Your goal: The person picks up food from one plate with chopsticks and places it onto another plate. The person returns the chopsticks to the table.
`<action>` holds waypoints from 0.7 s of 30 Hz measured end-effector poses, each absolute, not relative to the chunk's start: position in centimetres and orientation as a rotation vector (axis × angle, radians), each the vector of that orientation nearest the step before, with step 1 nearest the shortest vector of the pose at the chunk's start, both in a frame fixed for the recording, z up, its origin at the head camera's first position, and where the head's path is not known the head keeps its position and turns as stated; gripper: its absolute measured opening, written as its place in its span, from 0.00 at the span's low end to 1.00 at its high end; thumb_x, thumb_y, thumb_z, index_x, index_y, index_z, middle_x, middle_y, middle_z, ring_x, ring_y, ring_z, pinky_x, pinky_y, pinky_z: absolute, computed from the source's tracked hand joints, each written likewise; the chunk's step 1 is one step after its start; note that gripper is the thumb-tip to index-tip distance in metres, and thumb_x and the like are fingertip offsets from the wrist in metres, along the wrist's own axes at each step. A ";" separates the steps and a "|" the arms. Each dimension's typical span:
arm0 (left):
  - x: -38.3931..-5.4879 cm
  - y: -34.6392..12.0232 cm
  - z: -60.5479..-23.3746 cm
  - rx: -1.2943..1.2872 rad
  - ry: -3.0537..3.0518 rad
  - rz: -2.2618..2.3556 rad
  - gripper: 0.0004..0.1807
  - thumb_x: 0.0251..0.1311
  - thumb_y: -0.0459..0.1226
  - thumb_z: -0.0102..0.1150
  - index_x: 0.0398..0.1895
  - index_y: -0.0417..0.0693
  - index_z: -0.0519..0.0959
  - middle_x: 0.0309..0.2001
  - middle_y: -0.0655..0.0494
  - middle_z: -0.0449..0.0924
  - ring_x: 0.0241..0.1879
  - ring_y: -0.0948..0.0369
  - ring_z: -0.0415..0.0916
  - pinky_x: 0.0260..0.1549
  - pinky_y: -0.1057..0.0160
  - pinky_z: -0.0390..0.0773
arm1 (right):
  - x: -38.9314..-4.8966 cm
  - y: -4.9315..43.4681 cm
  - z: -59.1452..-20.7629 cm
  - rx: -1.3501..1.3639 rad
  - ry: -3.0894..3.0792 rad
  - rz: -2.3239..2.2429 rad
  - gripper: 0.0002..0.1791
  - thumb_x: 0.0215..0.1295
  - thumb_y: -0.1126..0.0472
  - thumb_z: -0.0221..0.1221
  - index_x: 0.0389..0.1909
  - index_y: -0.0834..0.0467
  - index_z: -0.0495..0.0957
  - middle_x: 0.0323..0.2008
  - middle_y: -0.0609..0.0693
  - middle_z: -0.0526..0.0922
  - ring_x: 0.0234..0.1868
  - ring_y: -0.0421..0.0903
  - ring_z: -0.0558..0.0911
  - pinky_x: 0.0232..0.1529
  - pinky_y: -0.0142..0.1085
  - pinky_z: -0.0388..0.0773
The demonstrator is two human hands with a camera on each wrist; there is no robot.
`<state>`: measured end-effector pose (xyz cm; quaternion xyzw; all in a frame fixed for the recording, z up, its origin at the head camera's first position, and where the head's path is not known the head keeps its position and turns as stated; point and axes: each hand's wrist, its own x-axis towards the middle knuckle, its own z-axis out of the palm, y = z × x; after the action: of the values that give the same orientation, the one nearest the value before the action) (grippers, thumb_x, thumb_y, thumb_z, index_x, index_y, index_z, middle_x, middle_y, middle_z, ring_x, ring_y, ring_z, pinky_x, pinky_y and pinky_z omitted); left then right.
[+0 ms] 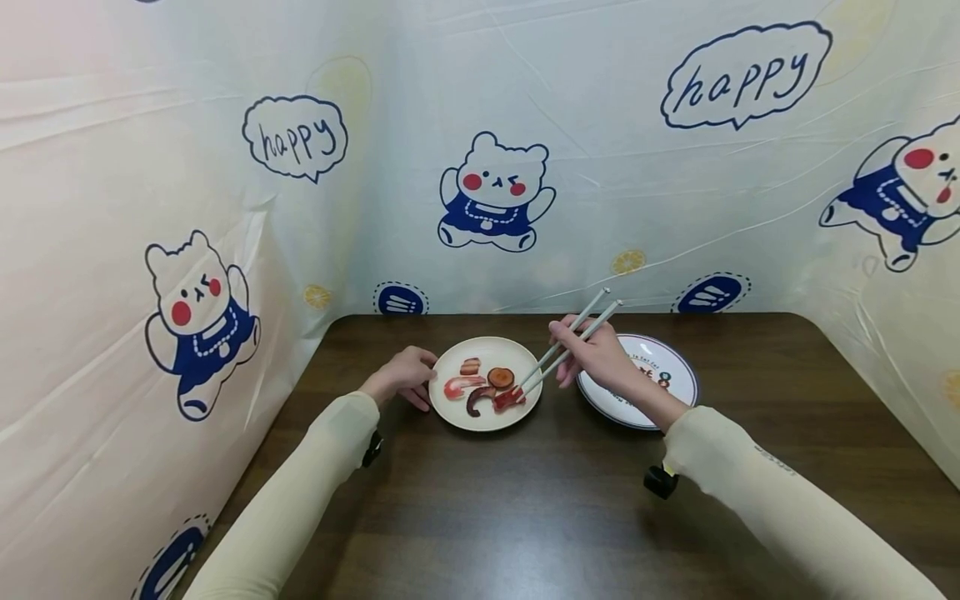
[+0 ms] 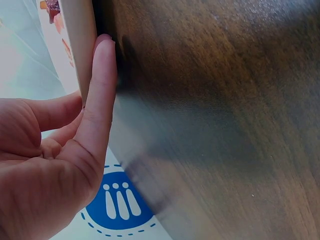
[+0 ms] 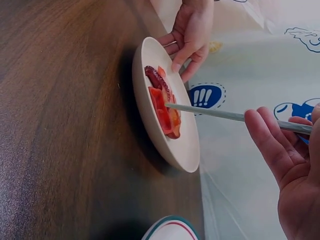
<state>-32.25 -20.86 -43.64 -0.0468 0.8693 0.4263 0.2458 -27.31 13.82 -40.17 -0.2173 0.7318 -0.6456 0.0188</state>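
In the head view a cream plate (image 1: pixel 485 424) sits left of centre on the table. My left hand (image 1: pixel 405 375) holds its left rim; the left wrist view shows a straight finger (image 2: pixel 102 75) along the plate's outer side. My right hand (image 1: pixel 596 354) grips a pair of pale chopsticks (image 1: pixel 566 339), slanting down left. Their tips meet a red, strip-like food piece (image 1: pixel 509 399) at the plate's right. Beside it lie a dark curled tentacle (image 1: pixel 476 404), a round brown-rimmed slice (image 1: pixel 501 378), a shrimp (image 1: pixel 459 386) and a small striped piece (image 1: pixel 470 367).
A white plate (image 1: pixel 621 406) with a blue rim and printed middle stands to the right, partly under my right hand and forearm. The dark wooden table (image 1: pixel 495 508) meets a printed cloth (image 1: pixel 600 233) at its back and sides.
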 end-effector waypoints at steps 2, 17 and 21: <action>-32.3 -20.9 -43.6 -0.127 2.372 1.161 0.22 0.78 0.30 0.51 0.72 0.35 0.71 0.47 0.37 0.82 0.30 0.49 0.87 0.31 0.54 0.91 | -27.4 13.7 -40.3 -0.676 2.269 -2.003 0.20 0.84 0.54 0.53 0.41 0.68 0.78 0.22 0.67 0.82 0.17 0.59 0.85 0.22 0.57 0.87; -32.1 -20.8 -43.5 -0.124 2.371 1.156 0.22 0.78 0.30 0.51 0.72 0.34 0.70 0.46 0.36 0.82 0.30 0.49 0.87 0.31 0.54 0.91 | -29.0 13.4 -41.2 -0.606 2.117 -2.052 0.22 0.85 0.55 0.51 0.43 0.74 0.75 0.28 0.72 0.81 0.18 0.52 0.86 0.23 0.53 0.88; -32.1 -20.7 -43.5 -0.123 2.376 1.158 0.22 0.78 0.30 0.52 0.72 0.35 0.70 0.46 0.37 0.83 0.29 0.50 0.87 0.31 0.54 0.91 | -29.7 13.7 -41.7 -0.590 2.047 -2.090 0.22 0.85 0.56 0.51 0.43 0.76 0.74 0.30 0.76 0.79 0.18 0.50 0.85 0.22 0.52 0.88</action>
<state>-32.09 -20.75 -43.55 -0.0452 0.8705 0.4243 0.2453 -29.75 13.71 -41.67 -0.1969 0.6839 -0.6981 0.0785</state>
